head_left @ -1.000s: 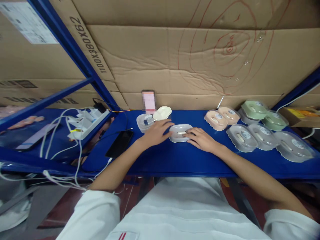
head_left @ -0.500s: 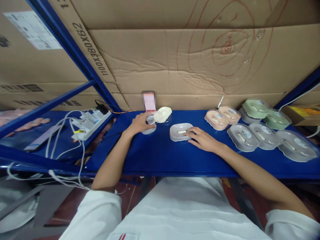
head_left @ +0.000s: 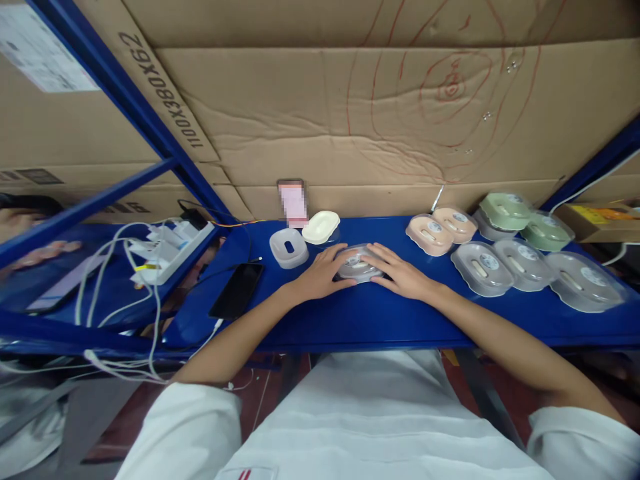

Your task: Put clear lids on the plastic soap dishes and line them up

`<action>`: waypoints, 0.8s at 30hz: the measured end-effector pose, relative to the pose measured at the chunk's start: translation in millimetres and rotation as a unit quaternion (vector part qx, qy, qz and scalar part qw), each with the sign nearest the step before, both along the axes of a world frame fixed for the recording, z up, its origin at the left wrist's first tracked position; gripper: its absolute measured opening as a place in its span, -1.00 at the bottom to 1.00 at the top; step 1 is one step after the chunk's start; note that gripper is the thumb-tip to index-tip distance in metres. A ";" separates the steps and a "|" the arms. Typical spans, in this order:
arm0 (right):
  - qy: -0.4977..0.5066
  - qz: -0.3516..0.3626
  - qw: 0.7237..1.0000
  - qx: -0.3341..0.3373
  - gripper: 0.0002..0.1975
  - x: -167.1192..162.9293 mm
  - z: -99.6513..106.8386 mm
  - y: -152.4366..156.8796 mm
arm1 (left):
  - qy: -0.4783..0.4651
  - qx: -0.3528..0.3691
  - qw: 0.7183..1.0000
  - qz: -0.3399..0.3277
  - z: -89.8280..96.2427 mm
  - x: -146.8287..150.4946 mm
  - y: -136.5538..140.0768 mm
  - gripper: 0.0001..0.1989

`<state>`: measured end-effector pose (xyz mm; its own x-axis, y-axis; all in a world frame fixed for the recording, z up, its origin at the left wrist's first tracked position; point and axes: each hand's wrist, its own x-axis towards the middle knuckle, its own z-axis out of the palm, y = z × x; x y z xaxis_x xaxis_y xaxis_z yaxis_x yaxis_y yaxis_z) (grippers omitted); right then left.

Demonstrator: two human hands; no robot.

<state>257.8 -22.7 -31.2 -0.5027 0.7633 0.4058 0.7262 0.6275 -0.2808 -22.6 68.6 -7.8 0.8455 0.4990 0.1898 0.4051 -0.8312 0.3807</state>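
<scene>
Soap box (head_left: 357, 264) sits clasped between both hands (head_left: 367, 273).

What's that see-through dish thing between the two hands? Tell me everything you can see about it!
The dish is an oval, see-through greyish plastic piece with a rounded rim. A small pale sticker and a pale bar show through its top. It sits flat on the blue shelf, in the middle, near the front edge. The left hand touches its left side and the right hand its right side, so its ends are partly hidden. Whether it is one piece or two stacked is hard to tell.
</scene>
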 end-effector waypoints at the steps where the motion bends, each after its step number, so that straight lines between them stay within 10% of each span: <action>1: 0.005 -0.004 1.000 -0.005 -0.34 1.6 -0.6 0.7 | -0.006 -0.003 1.000 -0.003 0.0 -0.7 1.0 -0.21; 24: 0.000 0.002 1.000 0.010 -0.31 7.3 -2.1 0.4 | 0.034 -0.057 0.997 -0.029 2.3 -14.9 10.7 -0.11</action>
<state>265.1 -22.3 -33.3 -0.5061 0.7530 0.4205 0.7230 0.6363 -0.2692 -37.6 79.3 -5.5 0.8828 0.4636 0.0761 0.3849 -0.8067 0.4484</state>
